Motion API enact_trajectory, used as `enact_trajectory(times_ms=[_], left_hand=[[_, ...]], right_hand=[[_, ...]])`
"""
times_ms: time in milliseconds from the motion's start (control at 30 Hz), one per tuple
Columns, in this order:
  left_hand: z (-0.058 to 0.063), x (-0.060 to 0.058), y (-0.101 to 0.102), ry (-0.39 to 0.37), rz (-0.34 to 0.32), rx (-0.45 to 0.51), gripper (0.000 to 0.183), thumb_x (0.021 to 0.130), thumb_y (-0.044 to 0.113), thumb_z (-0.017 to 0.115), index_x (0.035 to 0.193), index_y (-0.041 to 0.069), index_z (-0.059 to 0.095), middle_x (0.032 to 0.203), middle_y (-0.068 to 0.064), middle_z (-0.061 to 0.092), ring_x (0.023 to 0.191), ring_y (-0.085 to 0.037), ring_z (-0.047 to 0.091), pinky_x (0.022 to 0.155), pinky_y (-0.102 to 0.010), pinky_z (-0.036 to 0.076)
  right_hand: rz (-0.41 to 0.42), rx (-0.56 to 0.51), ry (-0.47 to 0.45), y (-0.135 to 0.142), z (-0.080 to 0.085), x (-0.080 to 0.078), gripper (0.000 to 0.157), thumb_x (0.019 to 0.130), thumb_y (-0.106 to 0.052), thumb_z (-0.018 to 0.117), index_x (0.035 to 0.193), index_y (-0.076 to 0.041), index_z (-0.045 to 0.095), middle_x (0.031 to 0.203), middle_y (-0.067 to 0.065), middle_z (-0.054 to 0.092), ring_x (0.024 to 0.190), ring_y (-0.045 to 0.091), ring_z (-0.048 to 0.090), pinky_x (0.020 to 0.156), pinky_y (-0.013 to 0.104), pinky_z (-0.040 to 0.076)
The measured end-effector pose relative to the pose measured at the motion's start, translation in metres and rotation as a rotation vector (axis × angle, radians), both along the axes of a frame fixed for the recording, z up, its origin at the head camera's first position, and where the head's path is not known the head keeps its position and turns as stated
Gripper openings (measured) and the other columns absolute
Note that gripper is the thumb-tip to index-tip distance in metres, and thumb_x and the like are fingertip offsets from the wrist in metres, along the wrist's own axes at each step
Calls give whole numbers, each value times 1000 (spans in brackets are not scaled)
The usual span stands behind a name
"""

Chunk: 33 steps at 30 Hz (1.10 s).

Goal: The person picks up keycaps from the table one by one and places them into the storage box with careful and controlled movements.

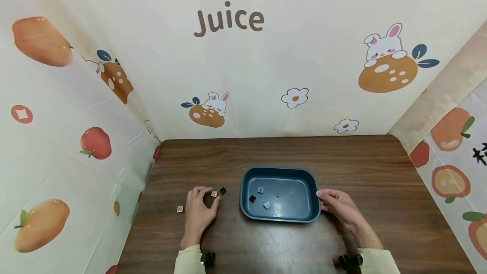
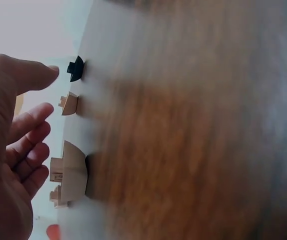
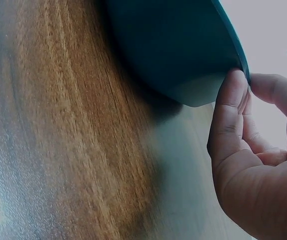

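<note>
My left hand [image 1: 199, 212] is at the left of the table, thumb and fingers apart and curved around a beige keycap [image 1: 214, 193]. In the left wrist view the fingers hold nothing, and beige keycaps [image 2: 73, 172] sit stem up beside them. A black keycap [image 1: 222, 190] lies just beyond the thumb tip. Another beige keycap [image 1: 179, 209] is left of the hand. With thumb and fingers, my right hand [image 1: 342, 208] pinches the right rim of a dark blue tray [image 1: 293, 198]. Inside it are a blue keycap [image 1: 260, 190], a black one and a light blue one.
The wooden table [image 1: 266, 248] runs back to a printed cloth wall [image 1: 316, 54]. Similar cloth walls with fruit pictures stand at the left and right sides. Both wrists wear black bands with cameras.
</note>
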<state>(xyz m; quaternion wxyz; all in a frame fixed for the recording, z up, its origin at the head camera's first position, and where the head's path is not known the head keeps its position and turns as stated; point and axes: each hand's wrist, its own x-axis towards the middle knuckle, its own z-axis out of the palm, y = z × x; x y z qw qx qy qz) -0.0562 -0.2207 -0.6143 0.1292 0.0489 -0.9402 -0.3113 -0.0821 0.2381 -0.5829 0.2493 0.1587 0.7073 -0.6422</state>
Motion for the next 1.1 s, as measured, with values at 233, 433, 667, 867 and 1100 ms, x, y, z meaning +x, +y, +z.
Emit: enact_trajectory(times_ms=[233,433,667,867,1100], left_hand=[[-2,-2,-2,-44,15,-2,38,88,32,87,116,10,78,120,-12,66,115,-36,57,102,-55,49],[-5,-4,-4,-106,35,-10,40,89,35,85,120,11,77,123,-11,65,119,-36,56,104,-56,47],[-7,-9,-5,-113,41,-8,37,90,36,85,116,10,77,122,-12,66,119,-37,56,106,-57,46],[-7,-10,-5,-88,54,-14,33,87,35,87,109,11,79,116,-10,68,114,-35,58,102,-53,49],[-8,-10,-5,-69,48,-19,29,87,30,87,107,10,79,113,-11,69,110,-34,59,98,-51,50]], right_hand=[[0,-1,12,-1,0,1,39,106,-30,64,125,4,68,97,-4,72,89,8,68,83,23,61],[1,-2,8,0,0,1,39,106,-30,64,125,4,68,97,-4,72,89,8,68,83,23,61],[-5,5,-5,-1,1,0,38,106,-32,65,124,1,70,97,-4,71,88,8,67,83,23,61],[-4,10,-5,-2,3,-1,38,106,-32,65,123,1,70,95,-5,71,87,8,67,82,22,61],[-5,11,-5,-1,3,-1,35,106,-31,64,121,0,71,95,-6,71,87,8,67,82,22,61]])
